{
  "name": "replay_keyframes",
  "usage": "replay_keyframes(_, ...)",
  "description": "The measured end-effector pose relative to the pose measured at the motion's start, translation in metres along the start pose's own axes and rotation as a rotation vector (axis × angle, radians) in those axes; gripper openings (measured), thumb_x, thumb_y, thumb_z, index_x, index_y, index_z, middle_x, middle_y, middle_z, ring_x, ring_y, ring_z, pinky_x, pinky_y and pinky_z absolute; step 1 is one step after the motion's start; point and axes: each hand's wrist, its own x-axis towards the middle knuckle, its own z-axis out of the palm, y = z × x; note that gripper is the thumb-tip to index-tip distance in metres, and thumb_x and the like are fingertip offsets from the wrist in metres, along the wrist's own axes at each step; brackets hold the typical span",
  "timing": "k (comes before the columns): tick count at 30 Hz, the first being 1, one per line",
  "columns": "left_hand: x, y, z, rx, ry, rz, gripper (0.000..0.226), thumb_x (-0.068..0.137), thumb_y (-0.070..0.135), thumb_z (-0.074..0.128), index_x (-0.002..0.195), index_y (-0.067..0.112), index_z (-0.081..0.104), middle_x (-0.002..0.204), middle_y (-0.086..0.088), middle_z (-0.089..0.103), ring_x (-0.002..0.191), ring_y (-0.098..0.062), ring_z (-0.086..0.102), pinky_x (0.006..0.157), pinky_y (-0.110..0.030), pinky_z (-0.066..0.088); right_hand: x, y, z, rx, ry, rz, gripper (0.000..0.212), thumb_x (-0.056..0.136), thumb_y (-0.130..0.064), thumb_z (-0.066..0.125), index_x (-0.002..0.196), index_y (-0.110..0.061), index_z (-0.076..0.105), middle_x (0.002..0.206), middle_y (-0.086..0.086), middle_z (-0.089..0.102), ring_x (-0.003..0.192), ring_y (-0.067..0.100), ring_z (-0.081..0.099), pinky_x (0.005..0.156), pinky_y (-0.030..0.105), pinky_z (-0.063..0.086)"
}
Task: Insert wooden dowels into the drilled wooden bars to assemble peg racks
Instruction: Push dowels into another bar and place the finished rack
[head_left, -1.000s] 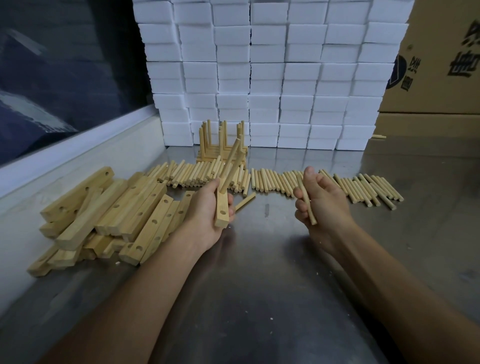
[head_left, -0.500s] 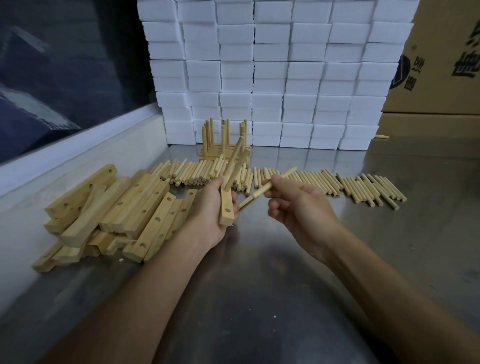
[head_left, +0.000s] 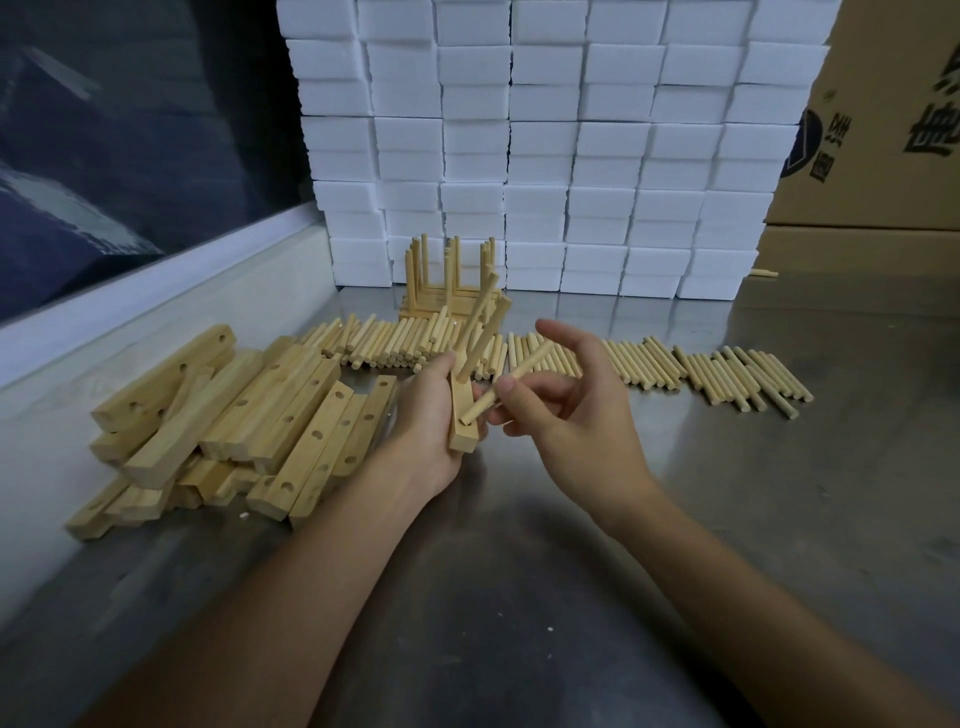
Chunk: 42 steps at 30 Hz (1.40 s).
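Carton (head_left: 893, 104) print: partial Chinese characters

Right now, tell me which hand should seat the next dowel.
Right hand: it already pinches a loose dowel, tip close to the bar, which the left hand grips.

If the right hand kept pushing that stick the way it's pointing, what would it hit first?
Most likely the drilled bar gripped by the left hand. The dowel pinched by the right hand points down-left at the bar's near hole, though depth is hard to judge.
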Motion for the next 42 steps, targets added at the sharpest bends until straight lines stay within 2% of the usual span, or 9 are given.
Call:
replay_keyframes(6, -0.001, 0.000, -0.001, 0.007, 0.016, 0.033, 0.028, 0.103, 0.031, 0.045, 0.095, 0.010, 0.062, 0.059, -0.003, 0.050, 0.037, -0.011, 0.042, 0.035, -0.019, 0.032, 0.002, -0.003, -0.002, -0.358, -0.001, -0.363, 0.035, 0.095, -0.008, 0.064, 0.128, -0.019, 0.062, 0.089, -0.012, 0.070, 0.080, 0.008, 0.071, 0.072, 0.026, 0.059)
replay_keyframes(10, -0.003, 0.000, 0.000, 0.008, 0.011, 0.038, 0.026, 0.103, 0.029, 0.043, 0.094, 0.011, 0.059, 0.060, -0.003, 0.052, 0.036, -0.010, 0.041, 0.033, -0.019, 0.030, 0.006, -0.009, -0.006, -0.426, -0.002, -0.442, 0.024, 0.095, -0.004, 0.060, 0.117, -0.009, 0.068, 0.085, -0.004, 0.071, 0.078, 0.008, 0.070, 0.073, 0.030, 0.059)
replay_keyframes(15, -0.004, 0.000, 0.001, 0.020, 0.009, 0.048, 0.026, 0.104, 0.028, 0.043, 0.090, 0.012, 0.059, 0.053, 0.001, 0.049, 0.037, -0.010, 0.040, 0.034, -0.019, 0.030, 0.006, -0.013, -0.013, -0.529, -0.049, -0.503, 0.021, 0.093, -0.003, 0.064, 0.112, -0.006, 0.072, 0.083, -0.007, 0.070, 0.077, 0.005, 0.069, 0.076, 0.024, 0.058)
replay_keyframes(20, -0.005, -0.001, 0.001, 0.042, 0.004, 0.066, 0.028, 0.104, 0.028, 0.041, 0.093, 0.010, 0.059, 0.047, 0.002, 0.049, 0.036, -0.010, 0.039, 0.035, -0.019, 0.030, 0.006, -0.015, -0.010, -0.382, -0.090, -0.386, 0.018, 0.091, -0.003, 0.068, 0.104, -0.015, 0.072, 0.083, -0.010, 0.071, 0.076, 0.005, 0.070, 0.073, 0.020, 0.056)
replay_keyframes(25, -0.002, -0.002, 0.002, 0.055, 0.055, 0.064, 0.033, 0.104, 0.030, 0.042, 0.108, 0.006, 0.064, 0.053, 0.000, 0.049, 0.040, -0.011, 0.041, 0.036, -0.020, 0.031, 0.009, -0.012, -0.009, -0.264, -0.061, -0.273, 0.008, 0.087, -0.007, 0.074, 0.094, -0.004, 0.075, 0.076, -0.007, 0.073, 0.069, 0.005, 0.069, 0.066, 0.019, 0.054)
replay_keyframes(30, -0.002, -0.002, 0.003, 0.032, 0.061, 0.058, 0.029, 0.103, 0.028, 0.044, 0.105, 0.007, 0.064, 0.049, 0.001, 0.050, 0.037, -0.011, 0.042, 0.036, -0.019, 0.031, 0.007, -0.009, -0.002, -0.202, -0.054, -0.252, 0.007, 0.089, -0.005, 0.071, 0.095, -0.003, 0.073, 0.086, 0.006, 0.076, 0.081, 0.016, 0.073, 0.076, 0.034, 0.060)
replay_keyframes(36, -0.001, -0.002, 0.002, 0.036, 0.014, 0.037, 0.025, 0.103, 0.025, 0.044, 0.111, 0.008, 0.061, 0.055, -0.001, 0.046, 0.037, -0.010, 0.039, 0.034, -0.019, 0.029, 0.004, -0.012, 0.007, 0.032, -0.107, -0.116, 0.021, 0.094, 0.012, 0.054, 0.096, -0.003, 0.067, 0.083, 0.008, 0.074, 0.081, 0.013, 0.073, 0.070, 0.021, 0.056)
replay_keyframes(40, 0.001, -0.003, 0.003, 0.070, 0.016, 0.034, 0.028, 0.103, 0.025, 0.043, 0.112, 0.005, 0.061, 0.058, -0.003, 0.048, 0.041, -0.012, 0.043, 0.036, -0.020, 0.032, 0.004, -0.011, 0.009, -0.004, -0.060, -0.127, 0.022, 0.092, 0.014, 0.056, 0.093, -0.005, 0.066, 0.081, 0.008, 0.074, 0.081, 0.017, 0.074, 0.070, 0.027, 0.060)
replay_keyframes(42, 0.001, -0.003, 0.004, 0.059, 0.048, 0.027, 0.036, 0.103, 0.027, 0.043, 0.118, 0.001, 0.062, 0.076, -0.011, 0.058, 0.059, -0.022, 0.055, 0.047, -0.026, 0.040, 0.003, -0.006, 0.013, -0.077, 0.019, -0.139, 0.013, 0.091, 0.006, 0.063, 0.088, -0.006, 0.062, 0.081, 0.013, 0.072, 0.081, 0.027, 0.074, 0.070, 0.038, 0.062)
